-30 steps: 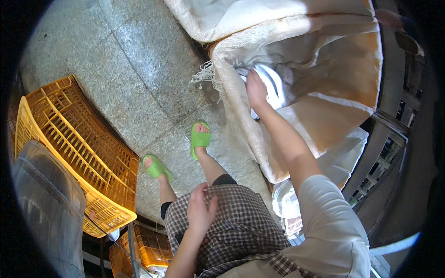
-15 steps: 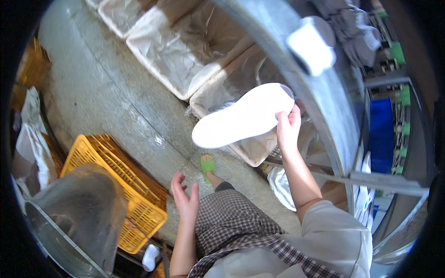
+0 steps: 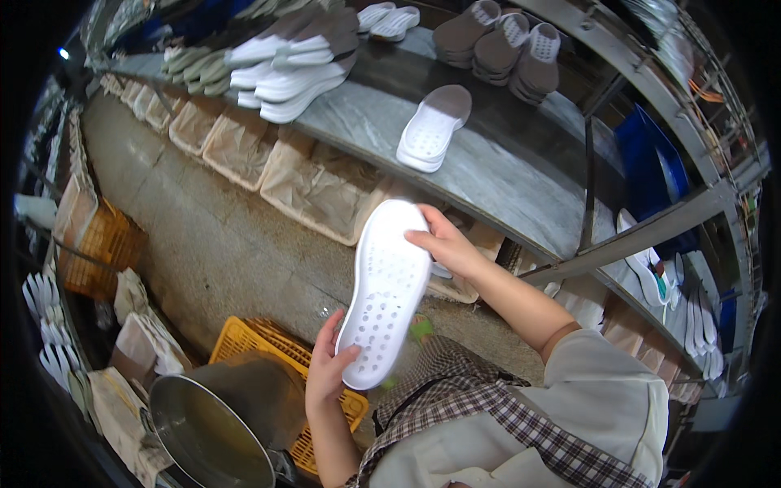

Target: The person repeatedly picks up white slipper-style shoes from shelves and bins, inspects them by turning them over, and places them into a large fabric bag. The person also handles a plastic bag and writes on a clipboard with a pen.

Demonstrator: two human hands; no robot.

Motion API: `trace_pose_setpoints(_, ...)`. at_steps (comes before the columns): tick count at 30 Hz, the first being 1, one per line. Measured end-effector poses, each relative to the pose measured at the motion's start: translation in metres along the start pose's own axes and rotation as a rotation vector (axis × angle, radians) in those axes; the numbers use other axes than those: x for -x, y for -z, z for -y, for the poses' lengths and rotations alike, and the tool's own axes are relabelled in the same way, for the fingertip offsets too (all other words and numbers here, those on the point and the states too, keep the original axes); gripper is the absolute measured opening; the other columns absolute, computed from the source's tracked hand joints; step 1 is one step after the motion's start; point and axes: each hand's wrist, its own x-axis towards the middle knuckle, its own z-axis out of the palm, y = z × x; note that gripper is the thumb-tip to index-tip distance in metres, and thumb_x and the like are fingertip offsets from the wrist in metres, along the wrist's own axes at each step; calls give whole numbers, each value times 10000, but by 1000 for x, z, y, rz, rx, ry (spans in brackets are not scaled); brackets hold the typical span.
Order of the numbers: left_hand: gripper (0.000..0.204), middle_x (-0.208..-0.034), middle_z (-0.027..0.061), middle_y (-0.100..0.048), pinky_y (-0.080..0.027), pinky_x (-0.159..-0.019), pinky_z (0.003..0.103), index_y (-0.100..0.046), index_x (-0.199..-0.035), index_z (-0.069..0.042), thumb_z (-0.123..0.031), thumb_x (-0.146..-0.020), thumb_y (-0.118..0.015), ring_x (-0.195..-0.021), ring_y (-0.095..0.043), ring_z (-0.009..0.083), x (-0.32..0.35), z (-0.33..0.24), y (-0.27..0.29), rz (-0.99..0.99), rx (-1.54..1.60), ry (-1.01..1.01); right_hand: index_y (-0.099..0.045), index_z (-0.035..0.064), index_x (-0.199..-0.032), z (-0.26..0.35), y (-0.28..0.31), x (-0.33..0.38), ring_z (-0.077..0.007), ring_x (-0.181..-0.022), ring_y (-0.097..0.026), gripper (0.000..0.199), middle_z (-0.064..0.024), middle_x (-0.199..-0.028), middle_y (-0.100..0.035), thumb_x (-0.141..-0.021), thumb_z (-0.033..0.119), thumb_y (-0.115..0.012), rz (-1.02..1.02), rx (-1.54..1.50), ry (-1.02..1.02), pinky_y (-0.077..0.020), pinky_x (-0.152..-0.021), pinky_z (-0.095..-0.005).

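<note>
Between my two hands is a large white shoe sole with rows of small round holes along part of its face. At its upper right edge, my right hand pinches it, thumb on the face and fingers behind. My left hand grips the lower left end, thumb over the edge. Beyond the held sole, a small stack of white soles with a brownish-grey end lies on the grey worktable.
White soles and brown soles are stacked along the worktable. Cloth-lined baskets stand below its edge. To the lower left are a metal pot holding liquid and a yellow plastic crate. A metal frame crosses at right.
My left hand, free before, has come onto the sole. The sole has turned more upright and come nearer my body, and its holed face now shows. My view has swung to take in more worktable.
</note>
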Motion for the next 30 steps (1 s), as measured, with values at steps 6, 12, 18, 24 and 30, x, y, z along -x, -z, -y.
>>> trace_pose_setpoints(6, 576, -1155, 139, -547, -496, -829, 330, -354, -1309, 15, 65, -759, -518, -994, -582, 211, 0, -6, -20, -200, 23, -106, -373, -41, -1218, 29, 78, -93, -169, -566, -575, 678, -111, -885, -569, -794, 428, -618, -519, 283, 21, -444, -415, -294)
trace_pose_setpoints(12, 517, -1098, 113, -571, -498, -809, 310, -380, -1275, 3, 2, -783, -538, -946, -594, 188, -12, -4, -27, -307, 61, -254, -570, -26, -981, 25, 114, -144, -208, -483, -602, 416, -140, -827, -638, -758, 323, -593, -327, 432, -181, -459, -380, -301)
trace_pose_setpoints(18, 469, -1115, 110, -559, -491, -819, 312, -369, -1274, 2, -36, -837, -534, -953, -588, 182, -23, 1, -33, -298, 62, -279, -555, 24, -915, 25, 126, -109, -176, -720, -614, 231, -69, -796, -591, -740, 175, -540, -364, 127, -86, -502, -495, -317)
trace_pose_setpoints(24, 495, -1191, 132, -514, -462, -861, 322, -307, -1322, 13, -56, -879, -516, -1010, -556, 186, -35, 7, -47, -290, 74, -245, -364, -37, -1277, 8, 109, -29, -299, -803, -600, 552, -253, -1053, -532, -880, 330, -477, 325, -927, -62, -550, -537, -336)
trace_pose_setpoints(30, 491, -1223, 136, -491, -453, -897, 321, -293, -1335, 7, -49, -888, -488, -1056, -538, 183, -37, 4, -75, -213, 108, -283, -316, -97, -1288, 13, 79, 21, -302, -657, -563, 600, -329, -1113, -488, -899, 330, -479, 483, -1014, 126, -504, -420, -292)
